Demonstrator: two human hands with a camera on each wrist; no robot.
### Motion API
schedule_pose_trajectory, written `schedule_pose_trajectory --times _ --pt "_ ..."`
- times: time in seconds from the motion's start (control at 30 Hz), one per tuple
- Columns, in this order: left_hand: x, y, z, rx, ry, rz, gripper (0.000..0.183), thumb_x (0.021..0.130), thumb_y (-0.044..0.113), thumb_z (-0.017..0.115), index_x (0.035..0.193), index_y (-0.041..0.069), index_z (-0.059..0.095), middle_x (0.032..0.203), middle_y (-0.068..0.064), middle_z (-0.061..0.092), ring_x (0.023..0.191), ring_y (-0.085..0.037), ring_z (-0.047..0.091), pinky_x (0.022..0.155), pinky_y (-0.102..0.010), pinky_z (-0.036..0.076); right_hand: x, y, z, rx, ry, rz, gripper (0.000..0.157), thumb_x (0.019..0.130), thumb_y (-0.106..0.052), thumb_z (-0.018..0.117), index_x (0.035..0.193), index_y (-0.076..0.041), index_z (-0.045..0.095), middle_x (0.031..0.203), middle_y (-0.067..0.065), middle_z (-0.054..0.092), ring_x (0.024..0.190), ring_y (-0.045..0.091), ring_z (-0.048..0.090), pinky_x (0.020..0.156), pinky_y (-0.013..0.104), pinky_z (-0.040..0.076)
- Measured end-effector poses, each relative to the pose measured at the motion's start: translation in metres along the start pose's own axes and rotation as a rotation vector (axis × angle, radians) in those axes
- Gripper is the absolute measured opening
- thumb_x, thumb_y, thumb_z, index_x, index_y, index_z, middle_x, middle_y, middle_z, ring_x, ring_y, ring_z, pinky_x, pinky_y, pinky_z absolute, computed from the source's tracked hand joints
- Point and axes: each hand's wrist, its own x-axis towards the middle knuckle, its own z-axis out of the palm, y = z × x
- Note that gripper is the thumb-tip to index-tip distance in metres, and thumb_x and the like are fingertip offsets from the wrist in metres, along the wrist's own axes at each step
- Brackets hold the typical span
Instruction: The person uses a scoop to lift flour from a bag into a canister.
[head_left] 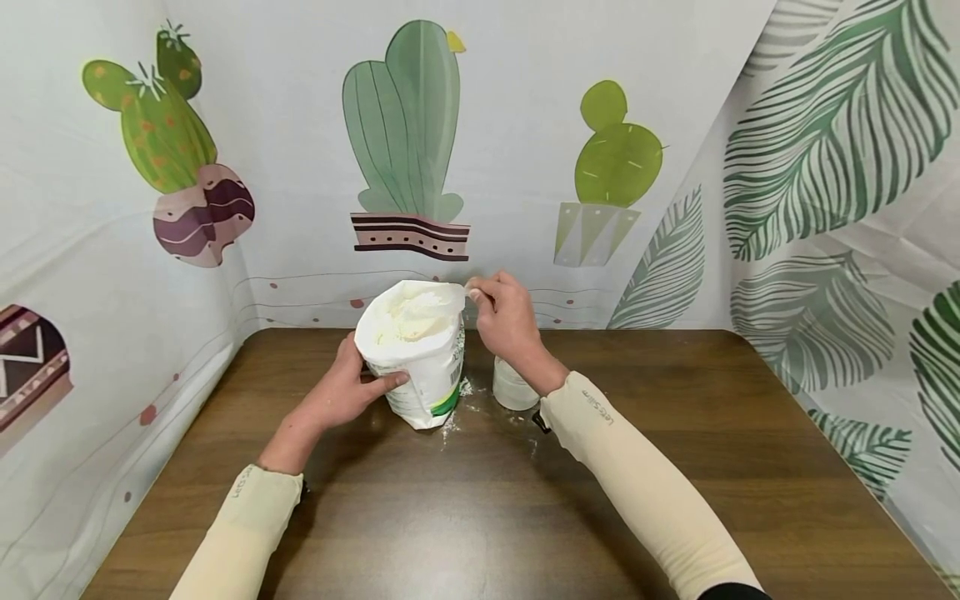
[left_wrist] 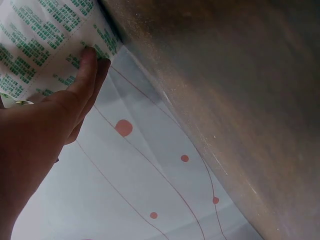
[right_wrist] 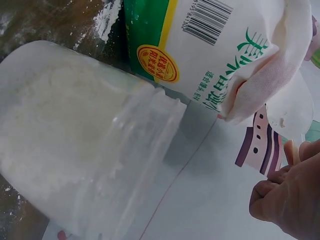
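A white flour bag (head_left: pixel 416 392) with green print and a barcode stands tilted on the table, its top wide open and showing pale flour (head_left: pixel 401 325). My left hand (head_left: pixel 345 387) grips the bag's left side, thumb across the front; the left wrist view has its fingers (left_wrist: pixel 87 75) lying along the printed back. At the bag's right rim my right hand (head_left: pixel 510 317) pinches the thin handle of a white spoon (right_wrist: pixel 290 112), whose rounded bowl shows beside the bag's mouth. Below this hand stands a clear jar (head_left: pixel 514 387), lidless and with white powder inside (right_wrist: pixel 55 120).
Spilled flour (head_left: pixel 450 421) dusts the brown wooden table (head_left: pixel 450 517) around the bag and the jar. Behind the table's far edge hangs a white cloth (head_left: pixel 517 167) printed with cacti and leaves.
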Motion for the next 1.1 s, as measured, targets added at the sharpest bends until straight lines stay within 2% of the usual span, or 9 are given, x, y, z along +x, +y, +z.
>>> schedule_pose_trajectory --times 0.27,0.53,1.1 --pt "0.000 -0.002 0.000 -0.005 0.005 0.011 0.093 0.092 0.031 0.086 0.163 0.013 0.030 0.154 -0.016 0.037 0.143 -0.033 0.028 0.120 -0.059 0.024 -0.002 0.000 -0.005 0.004 0.022 -0.011 0.020 0.105 -0.005 0.063 0.115 0.001 0.080 0.093 0.014 0.063 0.078 0.027 0.055 0.069 0.037 0.045" --pt "0.000 -0.002 0.000 -0.010 -0.006 -0.006 0.096 0.092 0.029 0.086 0.164 0.010 0.025 0.154 -0.019 0.033 0.143 -0.033 0.027 0.120 -0.058 0.025 -0.005 0.000 -0.011 0.029 0.021 -0.005 0.021 0.106 -0.006 0.063 0.116 0.002 0.079 0.095 0.016 0.063 0.078 0.028 0.054 0.069 0.037 0.044" --pt "0.002 0.001 0.000 -0.067 0.000 0.041 0.090 0.091 0.022 0.087 0.162 0.013 0.032 0.152 -0.018 0.038 0.142 -0.035 0.031 0.117 -0.060 0.029 -0.017 0.003 -0.030 0.064 0.063 0.017 0.018 0.105 -0.004 0.065 0.114 0.001 0.080 0.095 0.014 0.064 0.076 0.023 0.052 0.068 0.032 0.042"
